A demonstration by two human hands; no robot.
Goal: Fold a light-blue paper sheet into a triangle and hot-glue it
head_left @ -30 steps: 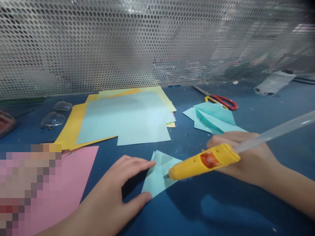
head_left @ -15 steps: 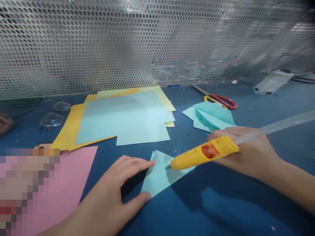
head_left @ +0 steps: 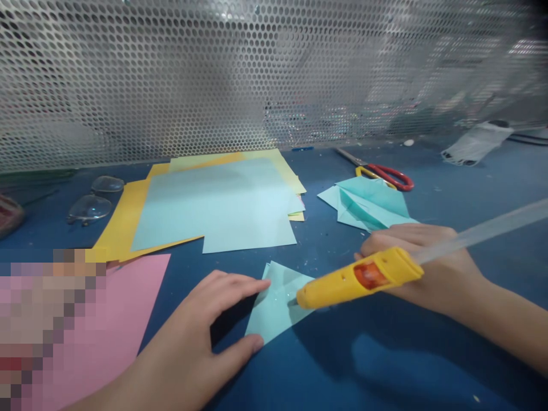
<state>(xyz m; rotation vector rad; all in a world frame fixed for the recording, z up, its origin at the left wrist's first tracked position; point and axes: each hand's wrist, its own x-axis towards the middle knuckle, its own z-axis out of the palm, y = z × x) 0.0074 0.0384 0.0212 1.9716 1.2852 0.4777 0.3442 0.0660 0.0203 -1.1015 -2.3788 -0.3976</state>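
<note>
A small folded light-blue paper (head_left: 272, 317) lies on the blue table. My left hand (head_left: 201, 319) holds it down at its left side, index fingertip on the upper edge and thumb tip at the lower corner. In my right hand (head_left: 428, 262) is a yellow hot glue gun (head_left: 342, 285) with a clear glue stick (head_left: 483, 231) in its back end. Its nozzle is at the paper's surface, where small shiny spots of glue show. The gun's body hides some of my right fingers. Just beyond that hand lie folded turquoise paper pieces (head_left: 372, 200).
Scissors (head_left: 385, 174) with red and yellow handles lie behind the folded pieces. Stacked blue and yellow sheets (head_left: 214, 205) are at centre back, glasses (head_left: 92, 205) to their left. A pink sheet (head_left: 141, 308) is front left, partly pixelated. A perforated metal panel (head_left: 205, 74) stands behind.
My right hand and the glue gun have shifted slightly down and right, with the nozzle lower on the paper. More shiny glue shows. My left hand stays put.
</note>
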